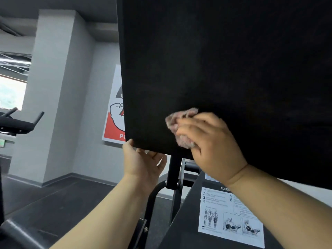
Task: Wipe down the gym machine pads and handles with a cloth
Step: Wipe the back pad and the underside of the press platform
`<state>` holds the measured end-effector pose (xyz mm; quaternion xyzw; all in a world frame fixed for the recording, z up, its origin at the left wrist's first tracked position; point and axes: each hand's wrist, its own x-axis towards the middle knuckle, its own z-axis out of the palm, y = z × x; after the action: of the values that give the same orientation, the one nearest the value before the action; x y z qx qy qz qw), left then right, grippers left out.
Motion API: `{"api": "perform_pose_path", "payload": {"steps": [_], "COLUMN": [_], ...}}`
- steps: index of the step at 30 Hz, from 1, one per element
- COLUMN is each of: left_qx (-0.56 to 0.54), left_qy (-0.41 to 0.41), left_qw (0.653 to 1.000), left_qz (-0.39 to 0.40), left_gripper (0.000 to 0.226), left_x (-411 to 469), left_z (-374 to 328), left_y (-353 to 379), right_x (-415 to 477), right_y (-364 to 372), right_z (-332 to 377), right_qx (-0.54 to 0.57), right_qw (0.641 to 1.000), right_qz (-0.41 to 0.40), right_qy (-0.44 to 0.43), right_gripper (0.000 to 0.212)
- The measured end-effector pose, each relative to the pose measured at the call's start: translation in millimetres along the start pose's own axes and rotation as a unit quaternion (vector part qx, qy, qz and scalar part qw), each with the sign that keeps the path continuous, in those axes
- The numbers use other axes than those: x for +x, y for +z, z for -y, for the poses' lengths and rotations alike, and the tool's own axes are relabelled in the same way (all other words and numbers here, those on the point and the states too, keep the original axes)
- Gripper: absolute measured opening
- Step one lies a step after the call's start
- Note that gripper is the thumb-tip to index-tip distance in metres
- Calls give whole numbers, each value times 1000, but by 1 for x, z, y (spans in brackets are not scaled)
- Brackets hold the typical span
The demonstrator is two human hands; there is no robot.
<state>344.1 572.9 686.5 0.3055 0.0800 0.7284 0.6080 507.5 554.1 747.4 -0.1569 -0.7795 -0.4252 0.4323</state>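
Note:
A large black pad (224, 60) of the gym machine fills the upper right of the head view, tilted toward me. My right hand (210, 146) grips a crumpled pinkish cloth (177, 123) and presses it against the pad's lower part. My left hand (142, 162) holds the pad's lower left corner from below, thumb on the front edge, fingers hidden behind it.
The machine's black steel frame (173, 175) runs down below the pad, with a white instruction sticker (231, 216) on a sloping panel. A red and white poster (115, 112) hangs on the grey wall. Another black machine (16, 123) stands at the left, over dark flooring.

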Motion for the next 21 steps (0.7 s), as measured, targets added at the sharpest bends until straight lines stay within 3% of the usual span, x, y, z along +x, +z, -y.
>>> {"api": "perform_pose_path", "payload": {"steps": [3,5,9,11,16,21], "left_qx": [22,24,33,26,22,28], "left_qy": [-14,-16,-24,-27,-28,-37], "left_qw": [1000,999,999,999,999,999], "left_qz": [15,20,25,24,23,24], "left_gripper": [35,34,31,32,46,53], "left_x": [2,3,3,3,6,7], "left_z": [-1,-3,-4,-3,-1,-4], "left_y": [-3,-4,-5,-5,-8,-12], "right_x": [-27,-17,39,46,-21,-14], "right_y": [22,15,-34,-36,29,33], "right_z": [7,11,0,-8,14,17], "right_qx": [38,67,-9,-39,0,23], "right_qw": [995,993,996,991,999,991], "right_qz": [93,92,-92,-124,35,99], "right_qy": [-17,-28,17,19,-27,-91], "right_gripper": [40,39,30,28,38,28]}}
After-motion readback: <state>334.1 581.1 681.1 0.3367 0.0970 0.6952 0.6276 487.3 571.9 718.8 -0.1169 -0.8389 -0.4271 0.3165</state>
